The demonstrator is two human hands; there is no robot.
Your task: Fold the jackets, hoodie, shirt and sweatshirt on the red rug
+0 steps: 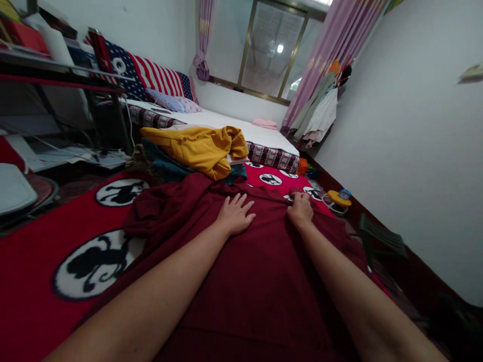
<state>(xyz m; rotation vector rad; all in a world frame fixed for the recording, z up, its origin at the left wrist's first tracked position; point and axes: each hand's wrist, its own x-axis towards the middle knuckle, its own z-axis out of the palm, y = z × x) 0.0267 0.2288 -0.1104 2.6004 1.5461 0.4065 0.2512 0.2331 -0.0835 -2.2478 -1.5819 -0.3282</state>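
Left hand (234, 215) lies spread atop the maroon garment (260, 271), right hand (301, 208) curled, apparently pinching its far edge.

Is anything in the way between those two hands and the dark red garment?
Nothing visible: the left hand lies spread on the dark red garment and the right hand touches it near its far edge. The yellow garment lies beyond them.

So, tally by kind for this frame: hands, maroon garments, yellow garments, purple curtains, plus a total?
Hands: 2 (left hand, right hand)
Maroon garment: 1
Yellow garment: 1
Purple curtains: 2
Total: 6
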